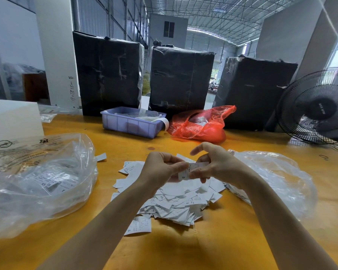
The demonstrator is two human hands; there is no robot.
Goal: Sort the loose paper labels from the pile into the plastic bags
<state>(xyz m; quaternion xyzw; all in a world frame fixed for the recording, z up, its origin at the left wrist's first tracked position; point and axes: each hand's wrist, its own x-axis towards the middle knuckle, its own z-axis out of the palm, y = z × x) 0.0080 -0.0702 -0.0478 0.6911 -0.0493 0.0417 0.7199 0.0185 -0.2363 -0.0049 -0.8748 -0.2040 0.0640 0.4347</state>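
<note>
A pile of white paper labels (172,203) lies on the yellow table (213,248) in front of me. My left hand (160,168) and my right hand (215,164) are raised above the pile and both pinch the same small stack of labels (185,172), whose front one is marked S. A large clear plastic bag (39,182) with XS labels inside lies to the left. Another clear plastic bag (277,180) lies to the right, with labels showing at its mouth.
A lavender plastic bin (131,123) and a red plastic bag (201,125) sit further back. Three black-wrapped parcels (181,76) stand along the far edge. A black fan (318,108) stands at the right, a white box (12,117) at the left.
</note>
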